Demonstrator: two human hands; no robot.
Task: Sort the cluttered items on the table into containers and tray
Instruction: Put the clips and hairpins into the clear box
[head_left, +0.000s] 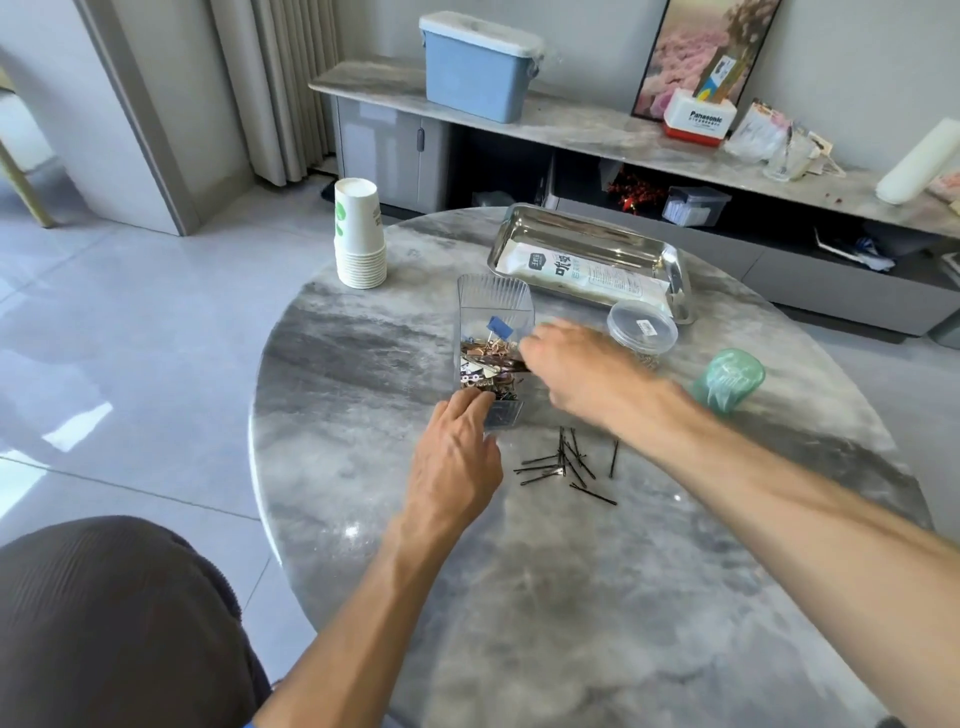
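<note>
Beside the clear box (493, 338) of clips on my marble table (363, 364), my left hand (457, 457) touching its near wall with fingers relaxed, my right hand (576, 369) blurred at its rim, grip I cannot tell, hairpins (563, 465) loose just behind, steel tray (670, 260) beyond.

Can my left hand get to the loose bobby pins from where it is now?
Probably yes. The left hand rests at the clear box, and the bobby pins lie just beside it on bare table, nothing between.

Bright daylight enters from 9 o'clock; glare patches mark the floor tiles (78, 426). Right hand (582, 369) motion-blurred; wide-angle bending at edges.
</note>
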